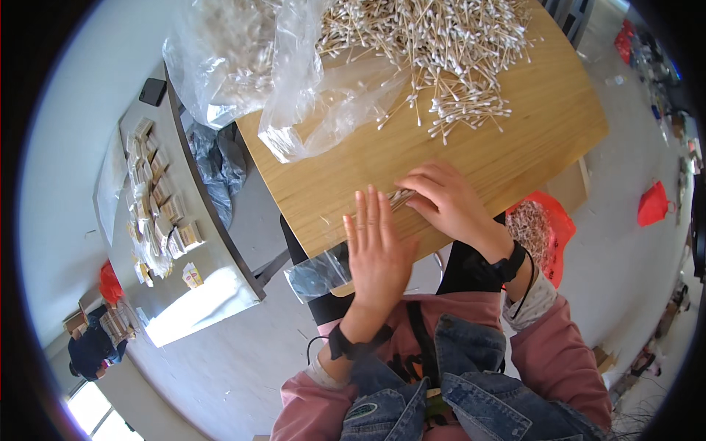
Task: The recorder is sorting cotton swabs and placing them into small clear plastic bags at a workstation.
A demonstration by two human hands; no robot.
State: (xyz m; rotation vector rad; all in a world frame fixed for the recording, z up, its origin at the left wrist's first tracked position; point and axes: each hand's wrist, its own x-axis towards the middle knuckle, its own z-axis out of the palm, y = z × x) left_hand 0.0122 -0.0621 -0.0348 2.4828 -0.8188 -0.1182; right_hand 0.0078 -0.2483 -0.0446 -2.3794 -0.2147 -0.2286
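Observation:
A small bundle of cotton swabs [401, 197] lies at the near part of the wooden table, between my two hands. My right hand [445, 200] curls around its right end, thumb and fingers closed on it. Flat and upright, my left hand [379, 242] has its fingers stretched out, the palm side against the bundle's left end. A big loose heap of cotton swabs [448, 51] covers the far part of the table. Left of the heap sits a clear plastic bag [235, 59] with more swabs inside, its loose film spreading over the wood.
A clear plastic pouch [320, 275] hangs at the table's near edge. Below on the right stands a red bag [562, 224] with swabs in it. Another table [213, 250] at the left bears several small packs [158, 198] and a black phone-like object [152, 92]. A person [92, 345] is far left.

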